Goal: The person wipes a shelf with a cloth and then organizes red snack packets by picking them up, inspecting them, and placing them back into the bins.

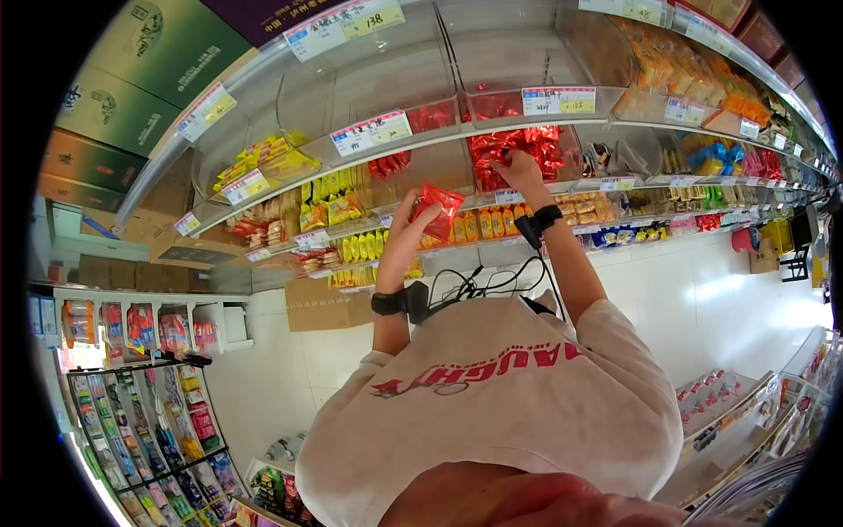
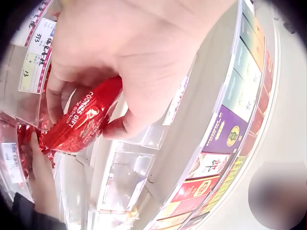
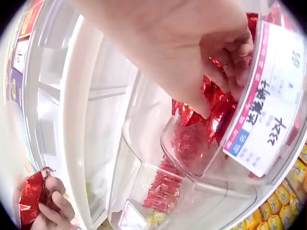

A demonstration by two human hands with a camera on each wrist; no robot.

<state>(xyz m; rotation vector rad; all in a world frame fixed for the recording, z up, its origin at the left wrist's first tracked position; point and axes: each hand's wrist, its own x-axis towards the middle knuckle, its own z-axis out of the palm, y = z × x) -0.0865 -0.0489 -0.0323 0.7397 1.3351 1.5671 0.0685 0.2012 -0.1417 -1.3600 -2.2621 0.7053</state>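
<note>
In the head view the left hand holds a shiny red packet in front of the shelves. Close up in the left wrist view, thumb and fingers of the left hand grip the red packet, printed "COOKIES GIFT". The right hand reaches into a clear bin of red packets. In the right wrist view the fingers of the right hand curl at red foil packets behind a price label; whether they pinch one is partly hidden.
Yellow packets and orange packets fill lower shelf bins. Green boxes stand at upper left. A cardboard box lies on the floor under the shelves, and black cables hang between the arms.
</note>
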